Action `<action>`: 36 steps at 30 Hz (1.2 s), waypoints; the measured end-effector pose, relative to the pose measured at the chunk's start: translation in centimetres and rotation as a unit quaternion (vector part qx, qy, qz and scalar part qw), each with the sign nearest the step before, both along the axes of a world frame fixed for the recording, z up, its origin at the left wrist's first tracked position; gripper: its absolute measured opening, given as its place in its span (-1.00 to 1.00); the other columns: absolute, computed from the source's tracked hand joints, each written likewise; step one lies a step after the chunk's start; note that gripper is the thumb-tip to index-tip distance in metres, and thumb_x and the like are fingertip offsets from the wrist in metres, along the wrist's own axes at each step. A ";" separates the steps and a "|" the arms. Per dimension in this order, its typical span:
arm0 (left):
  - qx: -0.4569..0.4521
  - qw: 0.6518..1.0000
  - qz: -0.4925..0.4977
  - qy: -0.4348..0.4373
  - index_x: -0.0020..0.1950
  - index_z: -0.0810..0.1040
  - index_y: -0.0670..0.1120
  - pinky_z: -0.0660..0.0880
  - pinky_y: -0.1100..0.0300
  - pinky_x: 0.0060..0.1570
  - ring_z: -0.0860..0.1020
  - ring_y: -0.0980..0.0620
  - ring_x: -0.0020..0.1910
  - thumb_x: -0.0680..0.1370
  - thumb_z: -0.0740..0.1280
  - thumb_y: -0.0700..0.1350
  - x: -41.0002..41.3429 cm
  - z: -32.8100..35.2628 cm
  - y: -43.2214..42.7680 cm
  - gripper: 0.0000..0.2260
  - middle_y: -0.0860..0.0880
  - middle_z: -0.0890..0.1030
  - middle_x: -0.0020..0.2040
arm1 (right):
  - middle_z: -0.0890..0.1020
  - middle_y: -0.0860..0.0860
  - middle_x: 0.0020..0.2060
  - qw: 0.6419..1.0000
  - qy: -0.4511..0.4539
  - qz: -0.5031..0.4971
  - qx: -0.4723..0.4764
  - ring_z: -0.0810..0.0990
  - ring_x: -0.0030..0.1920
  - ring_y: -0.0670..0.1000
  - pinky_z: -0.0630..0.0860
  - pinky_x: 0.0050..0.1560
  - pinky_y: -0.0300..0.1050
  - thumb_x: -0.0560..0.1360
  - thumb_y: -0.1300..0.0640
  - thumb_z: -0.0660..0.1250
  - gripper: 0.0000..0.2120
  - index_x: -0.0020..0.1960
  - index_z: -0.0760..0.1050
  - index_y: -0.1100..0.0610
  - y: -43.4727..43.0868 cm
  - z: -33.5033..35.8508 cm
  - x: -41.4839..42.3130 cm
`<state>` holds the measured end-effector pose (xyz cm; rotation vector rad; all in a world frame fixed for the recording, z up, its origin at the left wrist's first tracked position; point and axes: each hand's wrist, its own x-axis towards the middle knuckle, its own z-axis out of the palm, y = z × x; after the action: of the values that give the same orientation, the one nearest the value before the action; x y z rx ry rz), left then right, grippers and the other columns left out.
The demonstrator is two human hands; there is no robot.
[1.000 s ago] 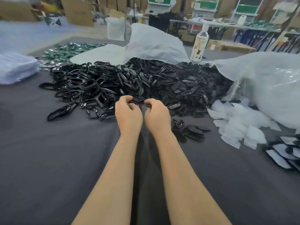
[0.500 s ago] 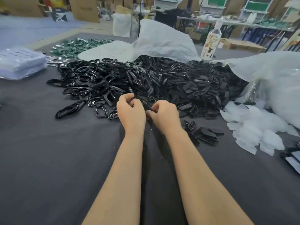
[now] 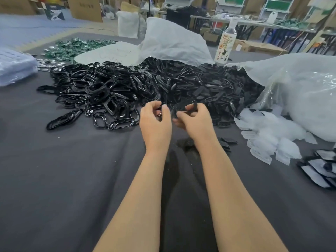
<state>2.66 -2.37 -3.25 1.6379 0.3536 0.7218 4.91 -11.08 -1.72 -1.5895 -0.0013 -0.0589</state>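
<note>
The head camera looks down along two bare forearms to a table covered with dark grey cloth. Both hands are raised just above the near edge of a large heap of glossy black plastic frames and clips, which spreads across the middle of the table.

The left hand has its fingers curled in, and thumb and fingertips pinch a small shiny piece. It is too blurred to tell what it is. The right hand, just beside it, curls its fingers and thumb round a thin black plastic frame piece. That piece reaches left into the gap between the hands, and whether it touches the left hand cannot be told.

Behind the heap a crumpled white translucent plastic sack lies open, with black parts spilling from under it. To its right stands an upright clear bottle with a printed label.

At the far left lies a scatter of small green parts. Nearer on that side is a pale blue wrapped stack.

A big clear plastic bag fills the right side. Loose white film scraps are piled in front of it. Nearer still, at the right edge, lie flat black and white pieces. A few flat black clips lie on the cloth just right of the right wrist.
</note>
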 end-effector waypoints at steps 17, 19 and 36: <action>-0.199 0.980 -0.011 0.028 0.00 0.30 -0.01 0.41 0.24 -0.35 0.43 0.20 -0.47 0.67 0.09 -0.15 0.9 -0.5 0.4 -0.93 0.02 0.49 -0.30 | 0.61 0.04 0.06 0.923 -0.109 -0.106 -0.353 0.54 0.11 0.06 0.38 0.05 -0.22 0.52 0.15 0.29 -0.75 0.18 0.56 0.12 -4.1 -1.9 0.0; -0.206 0.978 -0.010 0.019 -0.06 0.27 0.02 0.42 0.28 -0.37 0.46 0.22 -0.50 0.65 0.13 -0.15 0.7 -0.4 0.3 -0.88 0.03 0.51 -0.31 | 0.54 0.04 0.23 0.908 -0.110 -0.021 -0.404 0.47 0.25 0.08 0.39 0.26 -0.04 0.52 0.09 0.32 -0.64 0.30 0.49 0.09 -3.3 -2.2 0.0; -0.245 0.967 -0.072 0.024 0.10 0.43 -0.09 0.52 0.39 -0.33 0.65 0.19 -0.34 0.65 0.16 -0.23 0.9 -0.6 0.0 -0.90 -0.05 0.60 -0.12 | 0.57 -0.04 0.00 0.841 -0.115 -0.053 -0.526 0.47 0.13 0.04 0.20 0.15 -0.01 0.56 0.00 0.26 -0.87 -0.03 0.47 0.06 -0.9 -2.9 0.5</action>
<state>3.53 -2.42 -3.83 1.1970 0.4072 0.4403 5.39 -11.99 -4.61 -2.6821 -0.1580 -0.3915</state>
